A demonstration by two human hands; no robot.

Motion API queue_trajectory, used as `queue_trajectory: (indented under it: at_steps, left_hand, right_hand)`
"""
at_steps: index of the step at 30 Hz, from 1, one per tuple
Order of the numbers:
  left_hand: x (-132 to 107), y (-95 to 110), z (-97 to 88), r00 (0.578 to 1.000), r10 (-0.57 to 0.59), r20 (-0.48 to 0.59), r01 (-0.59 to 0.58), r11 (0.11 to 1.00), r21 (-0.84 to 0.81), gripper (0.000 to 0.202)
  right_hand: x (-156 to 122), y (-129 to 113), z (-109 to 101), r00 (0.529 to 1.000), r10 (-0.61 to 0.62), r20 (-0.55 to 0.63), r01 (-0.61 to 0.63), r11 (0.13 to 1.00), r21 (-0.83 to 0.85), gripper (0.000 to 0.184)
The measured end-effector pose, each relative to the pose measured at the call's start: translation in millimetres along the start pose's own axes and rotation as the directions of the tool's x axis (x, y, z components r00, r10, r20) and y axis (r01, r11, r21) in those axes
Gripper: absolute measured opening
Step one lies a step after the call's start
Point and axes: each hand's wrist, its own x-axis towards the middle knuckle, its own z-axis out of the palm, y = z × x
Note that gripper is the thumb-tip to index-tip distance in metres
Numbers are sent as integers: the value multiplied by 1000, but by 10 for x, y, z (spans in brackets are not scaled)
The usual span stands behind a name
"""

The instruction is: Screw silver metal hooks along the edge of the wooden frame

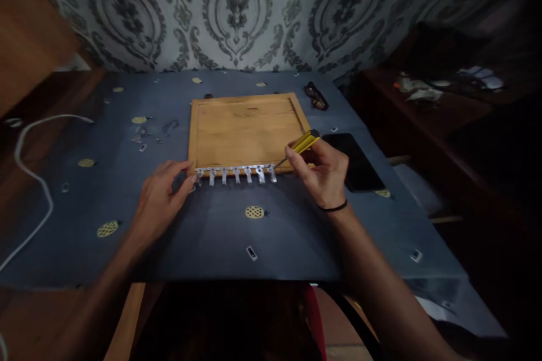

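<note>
A framed wooden board (249, 132) lies flat on the blue patterned tablecloth. Along its near edge runs a metal strip of hooks (236, 174), with several hooks hanging toward me. My right hand (326, 172) grips a yellow and black screwdriver (304, 142), its thin shaft pointing down-left to the right end of the hook strip. At the board's near left corner is my left hand (163, 189), thumb and forefinger apart on either side of the corner by the strip's left end. Whether its fingertips press on the strip is hard to make out.
Small loose pieces (144, 134), perhaps hardware, lie left of the board. A black phone (355, 162) rests to the right, partly behind my right hand. Dark-framed glasses (316, 96) lie at the back right. A white cable (44, 186) curves along the left side.
</note>
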Motion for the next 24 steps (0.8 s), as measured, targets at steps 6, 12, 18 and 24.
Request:
queue_trajectory:
  at_steps: [6, 12, 18, 24]
  left_hand:
    - [-376, -243, -114, 996, -66, -58, 64, 997, -44, 32]
    - [-448, -645, -266, 980, -181, -80, 180, 984, -10, 27]
    - [-475, -1162, -553, 937, -295, -188, 296, 955, -25, 30]
    - [-392, -1286, -511, 915, -342, -215, 346, 938, -17, 31]
  right_hand:
    - [67, 149, 4, 998, 26, -59, -24, 999, 43, 30]
    - [181, 286, -32, 993, -107, -43, 113, 979, 167, 20]
    - [95, 99, 13, 998, 26, -64, -22, 998, 63, 35]
    - [20, -84, 65, 989, 114, -95, -115, 993, -5, 59]
